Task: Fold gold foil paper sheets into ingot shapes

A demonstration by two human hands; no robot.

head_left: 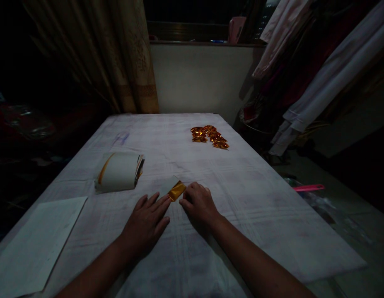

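Observation:
A small sheet of paper [173, 187], pale on one side and gold foil on the other, lies on the table in front of me. My left hand [147, 222] rests flat with fingers stretched out, fingertips on the sheet's near edge. My right hand [198, 203] has its fingers curled, pinching the gold folded part of the sheet. A stack of the same papers [119, 172], curled at one end, lies to the left of the sheet. Several folded gold pieces [210, 136] are gathered further back on the right.
The table is covered with a pale cloth [241, 198]. A white sheet [36, 244] lies at the near left corner. A curtain [117, 54] hangs at the back left, clothes [306, 78] hang on the right, and a pink object [308, 188] lies on the floor.

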